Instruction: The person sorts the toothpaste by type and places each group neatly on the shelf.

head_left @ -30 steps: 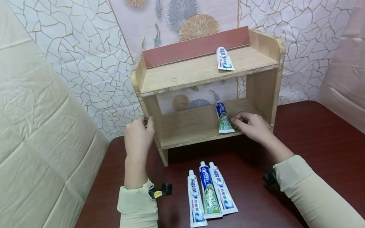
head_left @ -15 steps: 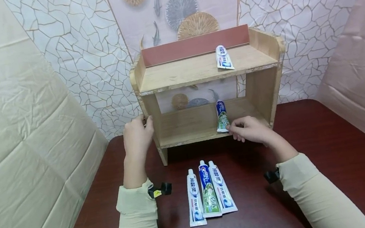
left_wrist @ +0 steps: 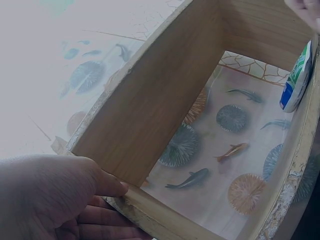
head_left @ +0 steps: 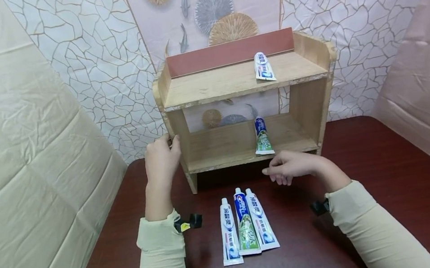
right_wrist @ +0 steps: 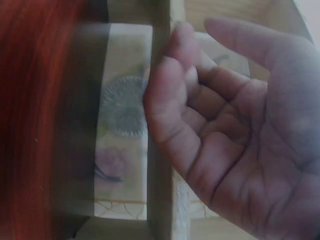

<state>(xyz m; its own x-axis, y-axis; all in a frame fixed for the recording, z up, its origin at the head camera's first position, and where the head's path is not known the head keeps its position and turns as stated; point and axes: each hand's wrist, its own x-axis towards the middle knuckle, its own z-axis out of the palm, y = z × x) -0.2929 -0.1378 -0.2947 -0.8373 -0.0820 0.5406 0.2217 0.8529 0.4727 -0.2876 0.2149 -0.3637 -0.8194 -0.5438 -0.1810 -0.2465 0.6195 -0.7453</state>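
Note:
My left hand [head_left: 163, 161] grips the left side panel of the wooden shelf [head_left: 243, 163]; in the left wrist view the thumb [left_wrist: 112, 186] lies on the panel's front edge and the fingers go round its outer side. Below the lower board's front edge hovers my right hand [head_left: 290, 167], with loosely bent fingers and nothing in its palm [right_wrist: 225, 150]. Just above it, a blue and green toothpaste tube [head_left: 263, 139] lies on the lower board, cap toward the back. A white toothpaste tube [head_left: 264, 68] lies on the upper board.
On the dark red table [head_left: 134, 267], in front of the shelf, lie a white tube [head_left: 229, 234], a blue and green tube [head_left: 246, 225] and another white tube [head_left: 262, 223], side by side with caps toward the shelf. A patterned cloth [head_left: 100, 67] hangs behind.
My right hand touched the lower board's tube, which shifted slightly left. It has since come off the tube and moved down toward me. My left hand stays on the side panel.

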